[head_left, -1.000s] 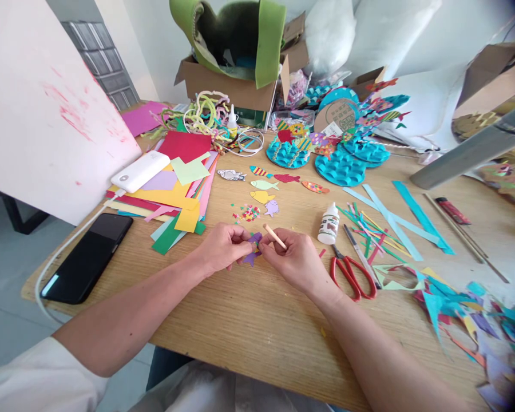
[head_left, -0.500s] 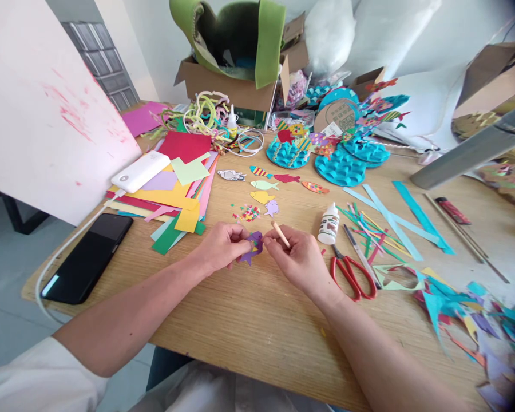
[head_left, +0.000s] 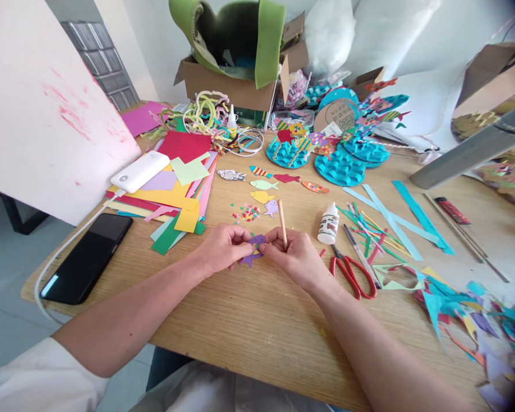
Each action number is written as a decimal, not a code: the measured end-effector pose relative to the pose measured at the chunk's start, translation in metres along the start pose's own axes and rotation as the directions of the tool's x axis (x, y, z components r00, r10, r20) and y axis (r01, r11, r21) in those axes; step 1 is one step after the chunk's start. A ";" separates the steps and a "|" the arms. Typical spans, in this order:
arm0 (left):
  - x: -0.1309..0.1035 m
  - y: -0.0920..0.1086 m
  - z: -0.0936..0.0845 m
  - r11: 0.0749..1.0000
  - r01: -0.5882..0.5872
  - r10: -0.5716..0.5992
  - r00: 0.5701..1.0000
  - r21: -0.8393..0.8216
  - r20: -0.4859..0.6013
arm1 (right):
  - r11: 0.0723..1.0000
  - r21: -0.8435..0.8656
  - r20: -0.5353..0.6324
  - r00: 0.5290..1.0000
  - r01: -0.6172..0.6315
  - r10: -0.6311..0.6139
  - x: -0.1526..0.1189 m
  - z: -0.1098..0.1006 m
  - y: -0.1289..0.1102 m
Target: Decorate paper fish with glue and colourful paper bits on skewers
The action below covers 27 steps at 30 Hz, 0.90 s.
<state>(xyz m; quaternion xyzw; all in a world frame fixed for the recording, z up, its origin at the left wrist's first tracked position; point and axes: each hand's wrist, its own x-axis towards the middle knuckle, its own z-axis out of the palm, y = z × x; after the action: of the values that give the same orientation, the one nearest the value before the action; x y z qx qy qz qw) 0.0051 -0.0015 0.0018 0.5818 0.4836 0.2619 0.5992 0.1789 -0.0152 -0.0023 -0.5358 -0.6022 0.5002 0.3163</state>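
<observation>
Between finger and thumb, my left hand [head_left: 225,247] pinches a small purple paper fish [head_left: 251,260] with bits of coloured paper on it. My right hand [head_left: 289,252] holds a thin wooden stick [head_left: 282,220] that points up, while its thumb and fingertip touch the fish's right side. Tiny coloured paper pieces [head_left: 249,213] lie scattered just beyond the hands. A lilac paper fish [head_left: 272,208] and a yellow one [head_left: 262,197] rest behind them, with several other paper fish farther back.
Right of my right hand are a white glue bottle [head_left: 328,224], red-handled scissors [head_left: 352,277], a pen [head_left: 362,256] and paper strips [head_left: 392,220]. Paper scraps [head_left: 467,315] cover the right side. At left lie a phone [head_left: 87,257], a cabled power bank [head_left: 140,171] and coloured sheets [head_left: 184,146].
The stick in my right hand has tipped from leaning left to nearly upright. My right fingertips have moved onto the purple fish, which has turned slightly.
</observation>
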 end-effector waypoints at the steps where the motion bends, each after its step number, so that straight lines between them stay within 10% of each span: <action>1: 0.000 0.000 0.000 1.000 0.001 -0.001 1.000 0.003 0.001 | 1.000 0.010 -0.003 1.000 -0.004 0.004 0.000 0.000 0.000; 11: 0.000 0.001 -0.002 0.997 0.078 -0.079 0.995 -0.024 -0.055 | 0.999 0.047 -0.042 0.999 0.004 -0.002 0.001 0.000 0.002; 17: -0.002 0.001 0.003 0.992 0.090 -0.096 0.993 0.089 0.070 | 0.974 0.155 -0.461 0.884 0.164 -0.075 0.002 -0.014 0.000; 27: -0.006 -0.012 0.004 0.675 -0.204 0.314 0.949 0.709 -0.025 | 0.983 -0.056 -0.481 0.857 0.178 -0.182 0.010 -0.015 0.001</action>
<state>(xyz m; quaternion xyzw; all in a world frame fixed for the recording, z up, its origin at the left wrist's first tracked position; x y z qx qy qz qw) 0.0038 -0.0108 -0.0084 0.8064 0.5008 0.1839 0.2550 0.1908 -0.0016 0.0002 -0.5867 -0.5536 0.3156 0.4997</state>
